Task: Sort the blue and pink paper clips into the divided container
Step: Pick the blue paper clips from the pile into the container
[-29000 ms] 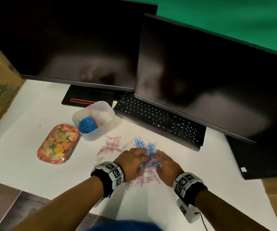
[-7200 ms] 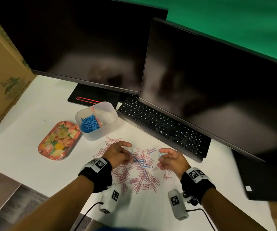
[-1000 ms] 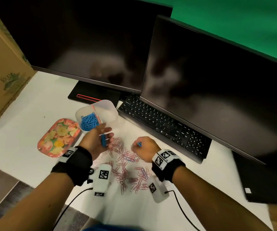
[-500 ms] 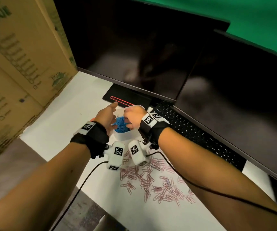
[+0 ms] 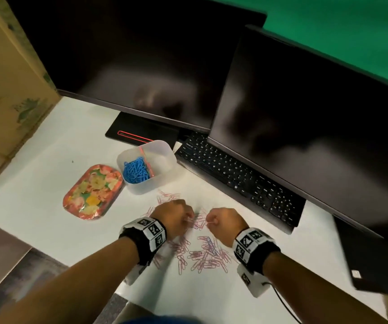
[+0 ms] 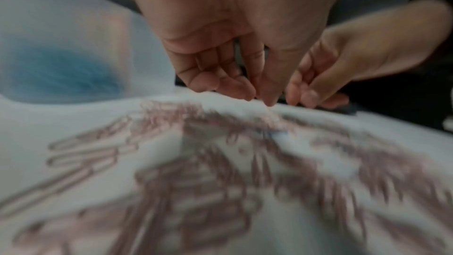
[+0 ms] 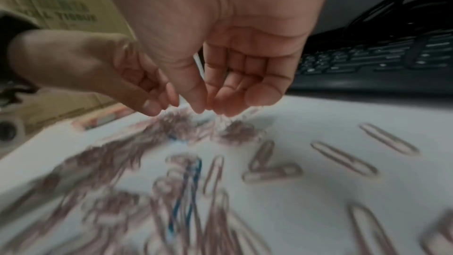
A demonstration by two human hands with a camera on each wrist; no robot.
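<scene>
Now both hands point(image 5: 200, 218) back over pile point(image 5: 202, 256)

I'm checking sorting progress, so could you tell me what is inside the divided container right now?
The divided container holds blue paper clips in its left compartment. The right compartment looks empty; no pink clips show there.

Head view dim overall, white desk point(image 5: 48, 146) catching most light; dark monitors point(image 5: 141, 66) showing faint hazy reflections. Wide-angle lens bending edges. Both wrist views smearing heavily: pink paper clips point(image 6: 220, 172) blurring into streaks, container point(image 6: 61, 55) reading as soft haze. Hands casting only soft shadows.
</scene>
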